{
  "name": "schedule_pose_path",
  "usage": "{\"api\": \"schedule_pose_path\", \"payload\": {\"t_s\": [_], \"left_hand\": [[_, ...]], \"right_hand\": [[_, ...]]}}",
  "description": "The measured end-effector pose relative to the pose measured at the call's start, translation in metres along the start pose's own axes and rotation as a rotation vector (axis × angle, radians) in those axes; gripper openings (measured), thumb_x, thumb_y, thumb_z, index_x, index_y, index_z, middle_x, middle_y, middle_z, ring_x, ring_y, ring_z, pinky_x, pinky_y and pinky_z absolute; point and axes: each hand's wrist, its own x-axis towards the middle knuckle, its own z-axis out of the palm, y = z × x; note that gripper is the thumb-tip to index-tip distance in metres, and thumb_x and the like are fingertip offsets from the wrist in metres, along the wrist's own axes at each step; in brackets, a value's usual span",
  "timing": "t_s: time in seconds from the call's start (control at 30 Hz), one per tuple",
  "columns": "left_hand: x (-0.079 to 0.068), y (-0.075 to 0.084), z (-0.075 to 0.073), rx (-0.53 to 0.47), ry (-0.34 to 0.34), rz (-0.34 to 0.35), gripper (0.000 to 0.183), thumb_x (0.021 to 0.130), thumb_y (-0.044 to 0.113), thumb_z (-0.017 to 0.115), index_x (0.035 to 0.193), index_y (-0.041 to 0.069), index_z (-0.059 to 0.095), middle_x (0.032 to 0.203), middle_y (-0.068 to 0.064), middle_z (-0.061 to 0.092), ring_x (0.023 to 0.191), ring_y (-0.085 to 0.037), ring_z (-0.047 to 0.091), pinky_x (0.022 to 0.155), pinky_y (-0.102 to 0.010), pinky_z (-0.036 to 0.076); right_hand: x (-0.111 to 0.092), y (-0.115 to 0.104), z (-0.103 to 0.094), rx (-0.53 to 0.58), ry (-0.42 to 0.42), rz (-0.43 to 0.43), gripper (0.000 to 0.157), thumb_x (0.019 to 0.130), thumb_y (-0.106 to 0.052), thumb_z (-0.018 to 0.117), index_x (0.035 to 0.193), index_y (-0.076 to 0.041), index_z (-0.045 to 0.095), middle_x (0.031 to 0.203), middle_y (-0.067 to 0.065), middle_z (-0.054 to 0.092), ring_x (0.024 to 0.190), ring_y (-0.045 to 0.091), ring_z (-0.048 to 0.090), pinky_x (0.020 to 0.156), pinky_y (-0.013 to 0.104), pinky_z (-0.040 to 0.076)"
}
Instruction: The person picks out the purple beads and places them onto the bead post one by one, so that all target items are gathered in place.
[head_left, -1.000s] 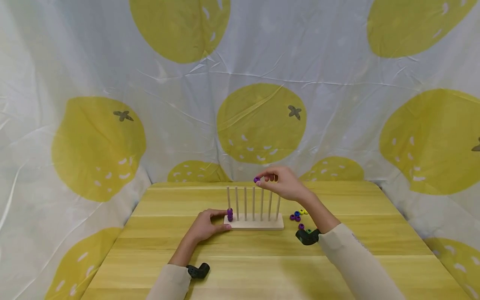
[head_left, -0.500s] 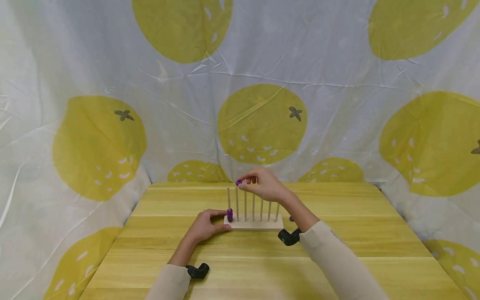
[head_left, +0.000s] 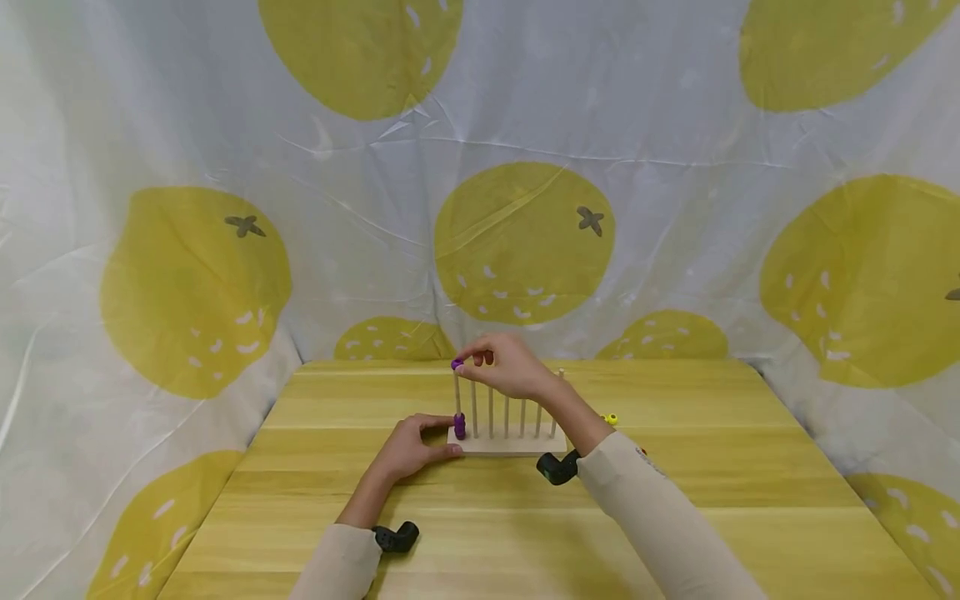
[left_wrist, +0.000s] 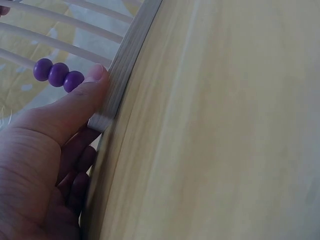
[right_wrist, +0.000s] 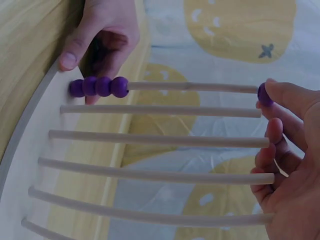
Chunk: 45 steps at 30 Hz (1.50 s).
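A pale wooden rack point(head_left: 510, 446) with a row of upright pegs stands on the table. My left hand point(head_left: 408, 446) grips its left end, thumb on the base's front as the left wrist view shows. Several purple beads point(right_wrist: 103, 86) are stacked at the foot of the leftmost peg point(right_wrist: 192, 86), beside the left hand's fingers. At the top of that same peg, my right hand point(head_left: 504, 367) pinches another purple bead point(right_wrist: 264, 94) between thumb and forefinger. The bead meets the peg's tip in the right wrist view. The right forearm covers part of the rack's right side.
Yellow beads point(head_left: 612, 419) lie on the wooden table point(head_left: 720, 475) right of the rack, partly behind the right forearm. A black device point(head_left: 397, 537) sits at the left wrist. A lemon-print cloth point(head_left: 525, 242) hangs behind the table.
My right hand has carried the purple bead leftward over the pegs to the leftmost one. The forearm now hides most of the loose beads. The left hand has stayed at the rack.
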Motion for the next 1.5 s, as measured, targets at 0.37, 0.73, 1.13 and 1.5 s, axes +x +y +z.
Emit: {"api": "schedule_pose_path", "payload": {"t_s": [0.37,0.73,1.13,1.5], "left_hand": [[-0.001,0.000,-0.004,0.006,0.002,-0.015,0.057,0.079,0.050,0.088,0.130,0.029,0.073,0.134,0.003,0.069,0.137,-0.030,0.055,0.118,-0.056,0.039],[0.000,0.001,-0.001,-0.002,0.001,0.000,0.055,0.080,0.047,0.088,0.129,0.027,0.073,0.134,0.002,0.070,0.136,-0.030,0.056,0.117,-0.056,0.040],[0.005,0.002,-0.001,0.010,0.002,0.014,0.056,0.079,0.049,0.088,0.129,0.027,0.074,0.134,0.000,0.069,0.135,-0.030,0.056,0.116,-0.055,0.042],[0.001,0.000,0.000,0.005,0.005,-0.009,0.058,0.079,0.050,0.088,0.129,0.026,0.074,0.135,-0.001,0.069,0.136,-0.032,0.056,0.117,-0.056,0.040]], "right_hand": [[0.005,-0.002,0.007,-0.023,-0.009,-0.014,0.019,0.098,-0.030,0.072,0.110,-0.017,0.081,0.081,-0.003,0.058,0.072,0.014,0.046,0.064,0.024,0.037],[0.002,-0.002,0.007,-0.048,-0.025,0.011,0.018,0.099,-0.028,0.072,0.110,-0.018,0.081,0.078,-0.002,0.058,0.067,0.013,0.044,0.061,0.024,0.035],[-0.004,0.005,-0.004,0.006,-0.015,0.011,0.027,0.098,-0.029,0.073,0.116,-0.009,0.078,0.082,0.000,0.059,0.069,0.014,0.046,0.063,0.025,0.039],[-0.022,0.008,-0.022,0.016,0.032,0.007,0.024,0.096,-0.033,0.075,0.113,-0.016,0.079,0.083,-0.003,0.059,0.078,0.016,0.050,0.071,0.029,0.042]]}}
